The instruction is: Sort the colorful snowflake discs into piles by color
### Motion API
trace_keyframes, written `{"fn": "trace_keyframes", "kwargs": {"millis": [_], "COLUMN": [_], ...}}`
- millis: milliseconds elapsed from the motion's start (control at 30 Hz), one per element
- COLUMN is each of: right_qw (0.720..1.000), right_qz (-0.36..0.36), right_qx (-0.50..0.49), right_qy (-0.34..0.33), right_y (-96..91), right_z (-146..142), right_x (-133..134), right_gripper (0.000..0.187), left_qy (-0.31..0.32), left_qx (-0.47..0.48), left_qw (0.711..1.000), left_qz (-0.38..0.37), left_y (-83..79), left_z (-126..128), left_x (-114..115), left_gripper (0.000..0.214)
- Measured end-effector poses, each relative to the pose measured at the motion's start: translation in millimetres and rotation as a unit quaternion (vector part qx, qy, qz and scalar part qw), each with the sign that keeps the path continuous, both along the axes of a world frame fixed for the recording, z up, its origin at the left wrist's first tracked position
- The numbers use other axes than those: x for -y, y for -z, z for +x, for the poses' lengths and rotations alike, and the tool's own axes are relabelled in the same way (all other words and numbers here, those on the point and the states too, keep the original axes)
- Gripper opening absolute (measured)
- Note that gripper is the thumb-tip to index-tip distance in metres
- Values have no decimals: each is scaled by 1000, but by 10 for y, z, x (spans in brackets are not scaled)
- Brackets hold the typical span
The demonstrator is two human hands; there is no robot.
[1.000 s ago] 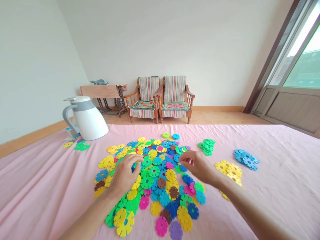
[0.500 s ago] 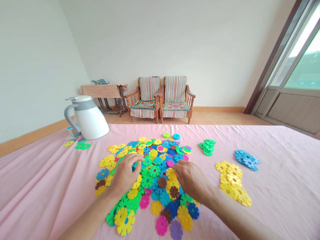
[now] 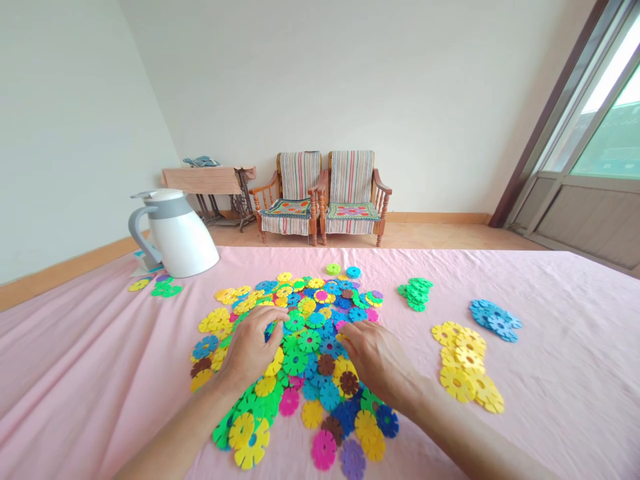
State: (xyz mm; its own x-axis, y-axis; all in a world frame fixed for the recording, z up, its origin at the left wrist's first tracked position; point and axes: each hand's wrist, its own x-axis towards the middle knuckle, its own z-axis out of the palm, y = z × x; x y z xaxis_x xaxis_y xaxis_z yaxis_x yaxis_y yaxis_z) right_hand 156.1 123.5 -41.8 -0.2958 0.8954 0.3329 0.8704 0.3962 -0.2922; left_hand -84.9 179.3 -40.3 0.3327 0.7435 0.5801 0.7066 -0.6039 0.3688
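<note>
A heap of plastic snowflake discs [image 3: 295,361] in yellow, green, blue, pink, brown and purple is spread before me. Over its left side my left hand [image 3: 257,337] rests with curved fingers, thumb and index apart, and nothing shows between them. At the right side of the heap, my right hand [image 3: 367,350] pinches a yellow snowflake disc [image 3: 342,337], mostly covered by the fingers. Just below those fingertips lie a brown disc [image 3: 327,365] and more yellow ones.
Sorted discs lie apart on the pink cloth [image 3: 550,400]: a green group [image 3: 416,293], a blue group [image 3: 495,321] and a yellow group [image 3: 465,363]. A white jug [image 3: 183,240] stands at the back left, beside a few loose discs [image 3: 165,288]. Two armchairs [image 3: 320,200] stand beyond.
My right hand has shifted slightly left, its fingertips closing over the yellow disc that lay in plain sight before. The left hand keeps its place.
</note>
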Motion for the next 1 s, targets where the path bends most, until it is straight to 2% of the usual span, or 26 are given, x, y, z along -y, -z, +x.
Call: {"fn": "trace_keyframes", "kwargs": {"millis": [133, 300, 433, 533, 700, 767, 867, 1000], "right_qw": [998, 989, 984, 983, 967, 963, 970, 988], "right_qz": [-5, -19, -48, -73, -230, -249, -208, -114], "right_qx": [-58, -137, -155, -142, -56, -39, -28, -63], "right_qy": [28, 56, 78, 89, 97, 99, 122, 87], "right_y": [22, -137, -275, -320, -279, -245, -218, -203], "right_z": [-7, 171, 535, 881, 1440, 1572, 1563, 1184], "right_x": [-28, -121, -156, -55, 220, 274, 257, 104], "right_gripper": [19, 18, 20, 20, 24, 24, 25, 22], "left_qy": [2, 5, 8, 9, 11, 12, 13, 12], "left_qx": [1, 3, -3, -8, -11, -13, -15, -11], "left_qw": [1000, 1000, 1000, 1000, 1000, 1000, 1000, 1000], "left_qz": [0, 2, -2, -7, -6, -7, -8, -9], "left_y": [3, 4, 17, 24, 26, 30, 38, 42], "left_z": [1, 7, 8, 13, 32, 34, 29, 27], "left_x": [6, 6, 0, -2, -5, -8, -13, -16], "left_gripper": [19, 19, 20, 20, 20, 20, 19, 19]}}
